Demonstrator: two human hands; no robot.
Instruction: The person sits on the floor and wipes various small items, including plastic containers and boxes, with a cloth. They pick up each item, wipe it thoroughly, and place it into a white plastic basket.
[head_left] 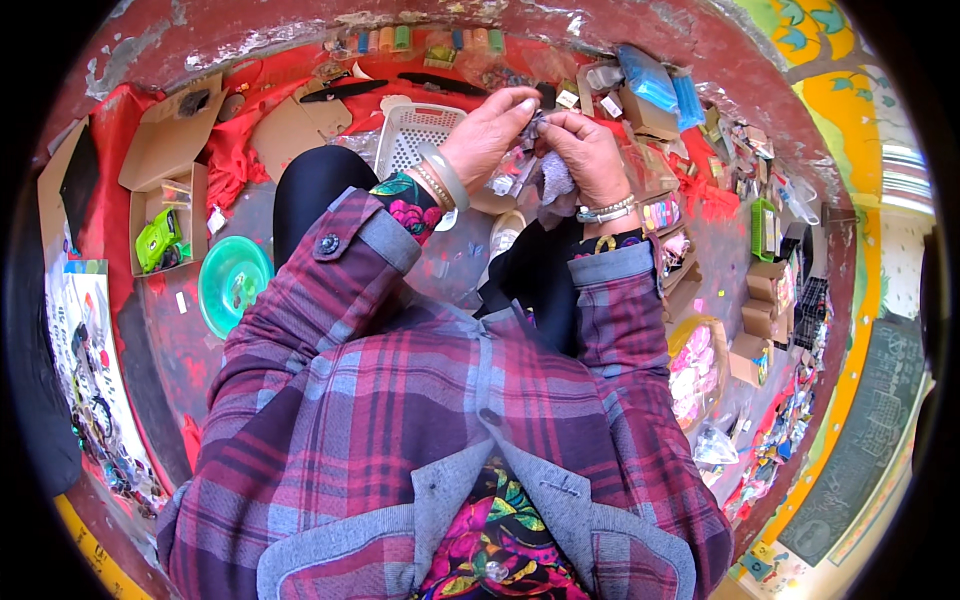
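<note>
My left hand [490, 135] and my right hand [585, 155] meet in front of me, above my knees. Both pinch a small grey piece of knitted fabric [555, 178] that hangs down between them. The fingertips of both hands are closed on its upper end, near a small dark bit. A pale bangle sits on my left wrist and a silver bracelet on my right wrist. My plaid jacket sleeves fill the middle of the view.
A white plastic basket [420, 128] lies just beyond my left hand. A teal round lid [232, 282] and a cardboard box with a green item [160, 240] lie at left. Small boxes and packets [760, 290] crowd the right side on a red cloth [235, 150].
</note>
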